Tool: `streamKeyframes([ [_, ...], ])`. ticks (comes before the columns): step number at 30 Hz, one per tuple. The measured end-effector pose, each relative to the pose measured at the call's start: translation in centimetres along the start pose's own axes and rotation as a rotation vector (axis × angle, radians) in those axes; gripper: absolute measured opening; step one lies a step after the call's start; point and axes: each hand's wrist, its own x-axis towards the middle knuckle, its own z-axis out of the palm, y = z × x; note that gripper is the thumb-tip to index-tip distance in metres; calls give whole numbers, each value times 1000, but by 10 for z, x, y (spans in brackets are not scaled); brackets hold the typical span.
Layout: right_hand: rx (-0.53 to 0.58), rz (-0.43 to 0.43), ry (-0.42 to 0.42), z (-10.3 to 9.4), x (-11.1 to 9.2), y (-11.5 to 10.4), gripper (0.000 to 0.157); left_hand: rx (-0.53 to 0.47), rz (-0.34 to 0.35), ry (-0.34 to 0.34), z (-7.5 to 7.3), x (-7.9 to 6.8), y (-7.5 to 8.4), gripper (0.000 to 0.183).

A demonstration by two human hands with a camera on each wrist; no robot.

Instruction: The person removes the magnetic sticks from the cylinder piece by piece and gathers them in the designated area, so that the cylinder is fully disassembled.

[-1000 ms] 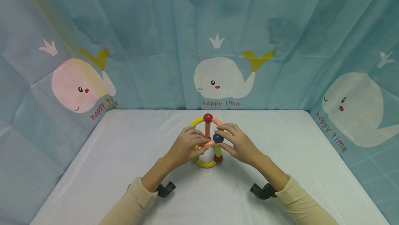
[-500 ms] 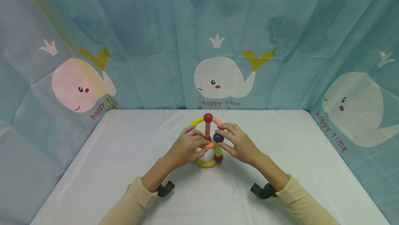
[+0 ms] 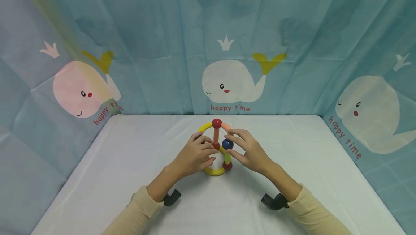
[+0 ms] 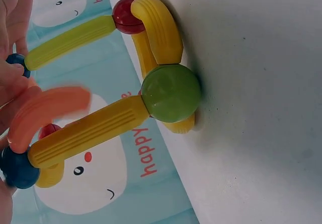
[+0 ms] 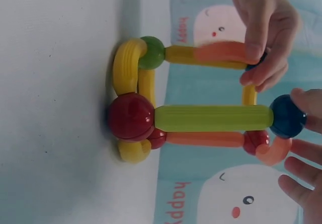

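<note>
A toy frame of rods and balls stands on the table. Curved yellow rods (image 3: 215, 171) join a green ball (image 4: 171, 93) and red balls (image 5: 132, 117) at its base. My right hand (image 3: 251, 152) pinches the blue ball (image 3: 228, 144) atop the lime upright rod (image 5: 214, 118). With thumb and finger, my left hand (image 3: 193, 155) pinches the other blue ball (image 4: 20, 169), above the yellow upright rod (image 4: 90, 131). From that ball a curved orange rod (image 4: 45, 108) droops, its free end blurred. At the back, a red ball (image 3: 216, 123) tops the orange upright rod (image 3: 216, 135).
A white cloth covers the table (image 3: 107, 177). Behind it hangs a blue curtain (image 3: 156, 76) printed with whales. Black curved pieces (image 3: 172, 197) sit at both wrists.
The curved orange rod's free end has come away from the right-hand blue ball and dropped; the left hand now hides it in the head view. The right hand stays almost still.
</note>
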Motion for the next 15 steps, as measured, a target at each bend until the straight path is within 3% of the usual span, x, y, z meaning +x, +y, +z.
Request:
streamKeyframes([
  [4,41,47,44,0,-4,1,58,-56,-17,30,-1,-1,-1,25],
  [8,105,141,90,2,-9,3,57,-181,-80,137,-2,-6,-6,31],
  [12,180,248,137,5,-17,8,54,-332,-182,281,-3,-14,-13,35],
  [15,243,323,154,9,-23,13,52,-429,-301,351,-2,-22,-18,35],
])
